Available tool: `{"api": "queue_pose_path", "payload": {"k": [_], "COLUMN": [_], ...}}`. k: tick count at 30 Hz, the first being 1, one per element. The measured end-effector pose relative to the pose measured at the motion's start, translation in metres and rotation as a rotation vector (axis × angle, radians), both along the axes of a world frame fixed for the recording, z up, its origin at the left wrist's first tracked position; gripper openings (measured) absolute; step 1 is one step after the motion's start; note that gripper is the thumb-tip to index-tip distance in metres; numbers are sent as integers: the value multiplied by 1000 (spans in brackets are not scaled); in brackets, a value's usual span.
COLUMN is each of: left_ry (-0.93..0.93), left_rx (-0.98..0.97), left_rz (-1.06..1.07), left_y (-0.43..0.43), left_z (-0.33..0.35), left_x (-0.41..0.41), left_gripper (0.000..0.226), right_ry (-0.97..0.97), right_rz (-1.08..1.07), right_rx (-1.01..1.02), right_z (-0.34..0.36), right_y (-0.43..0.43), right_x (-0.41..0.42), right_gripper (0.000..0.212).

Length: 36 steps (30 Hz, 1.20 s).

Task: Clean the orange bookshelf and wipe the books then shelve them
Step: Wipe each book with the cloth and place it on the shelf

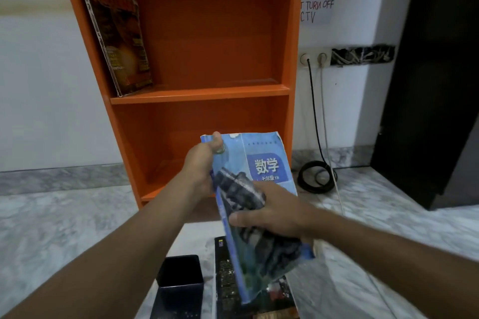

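The orange bookshelf [202, 93] stands against the wall ahead. A dark red magazine [119, 33] leans in its upper compartment at the left. In front of the lower compartment I hold up a blue textbook [261, 160] with Chinese characters. My left hand [204, 163] grips its top left corner, thumb on the cover. My right hand [272, 212] presses a dark grey cloth [241, 189] against the cover's lower half, fingers curled over the cloth.
A dark square container [180, 282] sits on the marble floor below my left arm. Beside it lies a stack of dark books [228, 280]. Coiled black cable [316, 176] hangs from wall sockets [315, 58] right of the shelf. A dark cabinet [435, 85] stands far right.
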<state>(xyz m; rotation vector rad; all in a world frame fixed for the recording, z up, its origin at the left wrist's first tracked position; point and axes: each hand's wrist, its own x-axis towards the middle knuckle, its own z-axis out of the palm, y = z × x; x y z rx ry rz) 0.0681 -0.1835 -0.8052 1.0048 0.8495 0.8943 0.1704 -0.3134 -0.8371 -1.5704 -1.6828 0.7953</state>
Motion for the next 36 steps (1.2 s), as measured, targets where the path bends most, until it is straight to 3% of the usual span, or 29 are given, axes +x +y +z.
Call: {"api": "queue_pose_path", "payload": {"k": [2,5,8,12,16,18,20,22,24,26,30,31,33,34,36], "left_ry": [-8,-22,-11,-59,-49,-50,-63,-71,-92,-136,-137,-123,-93,-85,-82], "left_rx": [-35,-4,61,47,85,89,69,63,85,95,117,114,103,89,57], "left_rz": [-96,-195,-279,-302,-250,-229,-233,-231,-250,-267,-219,-206,-176,-170,-174], "left_y": [5,7,2,6,18,20,22,22,24,22,24,24,26,26,24], "left_z": [-2,0,2,7,5,5,3,2,1,4,8,7,4,3,0], "left_x": [-13,-26,-27,-30,-51,-57,-61,-61,-55,-49,-53,-57,-63,-65,-65], "left_gripper": [54,63,63,65,67,66,64,64,65,67,62,61,59,59,61], "right_ry": [9,-48,-328,-720,-985,-899,-858,-728,-684,-779,-865,-960,-951,-1005,-882], "right_rz": [-46,-426,-463,-211,391,325,27,-297,-525,-469,185,272,239,109,-206], "right_rx": [-17,376,543,721,544,516,698,832,800,757,701,717,678,723,798], "right_z": [18,48,65,-2,-63,-50,-21,10,26,-2,-79,-77,-62,-48,-9], "right_y": [4,29,48,28,-16,-14,5,31,44,48,1,-9,-8,0,22], "right_x": [13,39,36,-9,-14,0,13,24,20,7,-13,-15,-4,5,14], "right_gripper": [11,17,18,30,18,16,21,40,54,54,18,14,30,39,48]}}
